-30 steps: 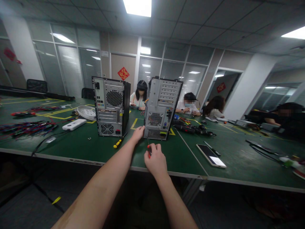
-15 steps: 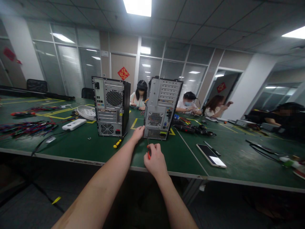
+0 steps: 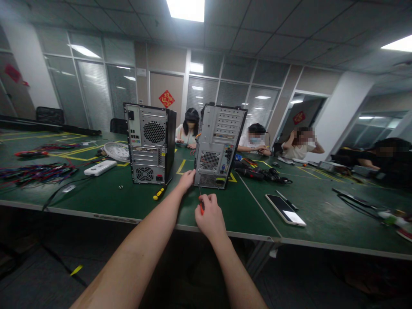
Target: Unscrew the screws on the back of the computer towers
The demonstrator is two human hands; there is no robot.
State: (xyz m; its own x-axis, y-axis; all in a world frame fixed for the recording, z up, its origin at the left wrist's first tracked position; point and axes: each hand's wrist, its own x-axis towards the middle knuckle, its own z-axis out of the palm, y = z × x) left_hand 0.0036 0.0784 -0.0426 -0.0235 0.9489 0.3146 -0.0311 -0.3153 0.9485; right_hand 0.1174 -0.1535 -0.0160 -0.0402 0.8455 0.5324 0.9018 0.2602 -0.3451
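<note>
My right hand (image 3: 210, 214) is closed round the red-and-black handle of a screwdriver (image 3: 201, 207). Its thin shaft points up to the lower left corner of a computer case (image 3: 210, 133), which stands upright with its metal back facing me. At that case's lower left edge, my left hand (image 3: 187, 180) grips the side, its fingers partly hidden. A second computer case (image 3: 148, 141) stands upright to the left, back also towards me. Between the cases and the front edge lies a yellow-and-black screwdriver (image 3: 158, 193), left of my left forearm.
On the green table (image 3: 244, 219) lie a phone (image 3: 285, 209), a white power strip (image 3: 100, 168), a white basket (image 3: 116, 151) and bundled wires (image 3: 35, 173). Tiny screws (image 3: 120, 187) rest near the left case. Tools and black cables (image 3: 257, 172) lie right; several people sit beyond.
Both my hands and the two cases stay in place, with the screwdriver at the same corner. Across the table, a person at the right has raised both hands to the head.
</note>
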